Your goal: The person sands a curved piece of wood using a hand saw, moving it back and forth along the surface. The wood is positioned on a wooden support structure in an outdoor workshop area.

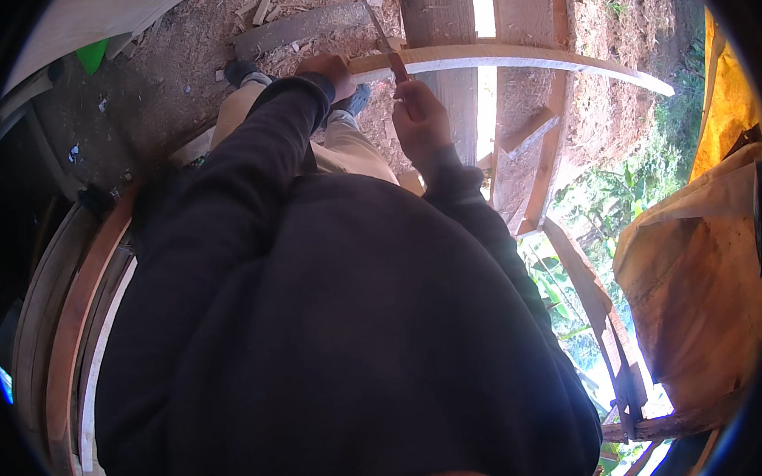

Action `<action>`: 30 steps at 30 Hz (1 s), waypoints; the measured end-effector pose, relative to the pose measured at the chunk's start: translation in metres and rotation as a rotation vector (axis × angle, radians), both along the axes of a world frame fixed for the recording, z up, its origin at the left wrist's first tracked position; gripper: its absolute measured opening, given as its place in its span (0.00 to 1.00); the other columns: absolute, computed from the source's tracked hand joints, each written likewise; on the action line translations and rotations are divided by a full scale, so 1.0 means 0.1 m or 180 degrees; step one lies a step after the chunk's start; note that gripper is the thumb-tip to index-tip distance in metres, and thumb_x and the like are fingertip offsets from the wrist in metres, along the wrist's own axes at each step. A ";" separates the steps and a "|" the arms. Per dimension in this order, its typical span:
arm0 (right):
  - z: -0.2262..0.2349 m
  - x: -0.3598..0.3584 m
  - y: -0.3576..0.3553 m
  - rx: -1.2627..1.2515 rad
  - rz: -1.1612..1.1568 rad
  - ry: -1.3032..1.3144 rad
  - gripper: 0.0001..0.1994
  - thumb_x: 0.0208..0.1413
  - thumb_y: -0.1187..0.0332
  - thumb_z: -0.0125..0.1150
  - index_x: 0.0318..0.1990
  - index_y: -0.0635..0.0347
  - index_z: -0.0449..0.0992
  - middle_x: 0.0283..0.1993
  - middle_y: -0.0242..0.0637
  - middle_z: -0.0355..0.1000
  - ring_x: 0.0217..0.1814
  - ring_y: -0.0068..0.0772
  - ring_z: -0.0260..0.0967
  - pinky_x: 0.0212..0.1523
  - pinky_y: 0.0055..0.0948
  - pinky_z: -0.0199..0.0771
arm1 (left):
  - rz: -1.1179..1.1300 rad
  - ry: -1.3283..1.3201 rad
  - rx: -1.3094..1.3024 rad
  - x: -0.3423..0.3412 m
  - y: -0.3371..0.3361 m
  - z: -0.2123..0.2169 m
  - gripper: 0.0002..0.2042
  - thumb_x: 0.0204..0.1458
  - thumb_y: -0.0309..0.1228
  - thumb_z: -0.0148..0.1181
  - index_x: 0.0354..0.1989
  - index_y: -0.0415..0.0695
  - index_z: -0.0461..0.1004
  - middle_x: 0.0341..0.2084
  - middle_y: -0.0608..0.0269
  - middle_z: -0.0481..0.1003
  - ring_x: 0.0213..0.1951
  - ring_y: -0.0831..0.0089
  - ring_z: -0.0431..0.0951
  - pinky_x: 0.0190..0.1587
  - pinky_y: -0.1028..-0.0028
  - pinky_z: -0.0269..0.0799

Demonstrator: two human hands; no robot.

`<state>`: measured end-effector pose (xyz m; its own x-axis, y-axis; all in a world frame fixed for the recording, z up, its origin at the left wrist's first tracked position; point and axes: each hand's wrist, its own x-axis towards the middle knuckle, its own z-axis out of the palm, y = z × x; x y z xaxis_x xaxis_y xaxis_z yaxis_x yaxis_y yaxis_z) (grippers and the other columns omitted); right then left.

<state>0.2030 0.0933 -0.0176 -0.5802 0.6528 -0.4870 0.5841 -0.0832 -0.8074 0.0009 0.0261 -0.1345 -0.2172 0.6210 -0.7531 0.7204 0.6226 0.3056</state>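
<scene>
A long pale wooden strip (pixel 526 60) runs across the upper part of the view, curving down to the right. My left hand (pixel 329 68) grips its left end. My right hand (pixel 418 117) is closed around the reddish handle of a long-bladed knife (pixel 382 38), whose blade angles up and left across the strip. My dark sleeves and dark top fill the middle and bottom of the view. Below my hands I see my tan trousers and a blue shoe (pixel 356 99) on the dirt.
Wood chips and offcuts litter the dirt ground (pixel 170 77). A grey plank (pixel 304 29) lies at the top. Upright timber boards (pixel 538 146) stand to the right, stacked planks (pixel 70 320) to the left. A yellow-brown tarp (pixel 705 258) hangs at right beside green plants.
</scene>
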 end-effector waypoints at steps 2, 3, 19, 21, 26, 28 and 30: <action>0.62 0.50 -0.27 0.0044 -0.0037 0.0335 0.07 0.69 0.80 0.57 0.50 0.60 0.76 0.49 0.34 0.78 0.38 0.17 0.71 0.40 0.21 0.70 | 0.0046 0.0050 0.0087 -0.01 0.02 -0.02 0.21 0.55 0.44 0.70 0.54 0.48 0.84 0.49 0.50 0.86 0.53 0.52 0.87 0.58 0.56 0.82; 0.92 0.78 -0.39 -0.0205 -0.0150 0.0497 0.07 0.70 0.81 0.56 0.49 0.61 0.75 0.52 0.36 0.77 0.38 0.18 0.72 0.40 0.21 0.70 | 0.0088 -0.0008 0.0174 0.00 -0.02 -0.08 0.21 0.55 0.44 0.70 0.54 0.48 0.84 0.48 0.49 0.86 0.52 0.51 0.87 0.58 0.55 0.83; 1.14 0.75 -0.33 -0.0996 -0.0507 0.0415 0.10 0.64 0.83 0.56 0.47 0.56 0.75 0.58 0.44 0.83 0.51 0.38 0.84 0.50 0.41 0.79 | -0.0077 0.0176 0.0007 -0.01 0.03 0.06 0.26 0.53 0.49 0.70 0.56 0.47 0.81 0.51 0.47 0.85 0.56 0.49 0.85 0.63 0.55 0.79; 1.32 0.94 -0.43 -0.1422 -0.0945 0.0868 0.11 0.63 0.85 0.56 0.46 0.57 0.75 0.61 0.39 0.83 0.51 0.30 0.83 0.51 0.37 0.78 | -0.0027 0.0173 -0.0070 0.03 0.02 0.06 0.25 0.53 0.49 0.70 0.56 0.47 0.81 0.50 0.48 0.85 0.56 0.48 0.85 0.62 0.55 0.79; 0.33 0.49 -0.16 -0.0383 -0.0305 0.0323 0.09 0.64 0.79 0.59 0.49 0.57 0.76 0.52 0.50 0.83 0.50 0.41 0.82 0.53 0.36 0.78 | 0.0014 0.0129 -0.0015 0.04 -0.03 0.03 0.25 0.53 0.49 0.71 0.55 0.47 0.81 0.51 0.48 0.85 0.56 0.49 0.85 0.61 0.56 0.80; -0.17 0.04 0.07 -0.0190 -0.0323 0.0530 0.09 0.64 0.77 0.59 0.49 0.56 0.75 0.50 0.54 0.81 0.50 0.46 0.82 0.52 0.37 0.78 | 0.0058 0.0078 0.0032 0.03 0.04 0.02 0.25 0.53 0.48 0.71 0.55 0.46 0.81 0.51 0.48 0.85 0.56 0.49 0.85 0.61 0.56 0.80; -0.05 -0.19 0.16 -0.0086 -0.0244 0.0369 0.08 0.64 0.77 0.59 0.49 0.56 0.75 0.50 0.55 0.81 0.49 0.46 0.82 0.52 0.37 0.78 | -0.0005 0.0101 0.0084 -0.02 0.05 -0.03 0.25 0.53 0.48 0.71 0.55 0.46 0.82 0.50 0.48 0.86 0.55 0.49 0.86 0.61 0.56 0.80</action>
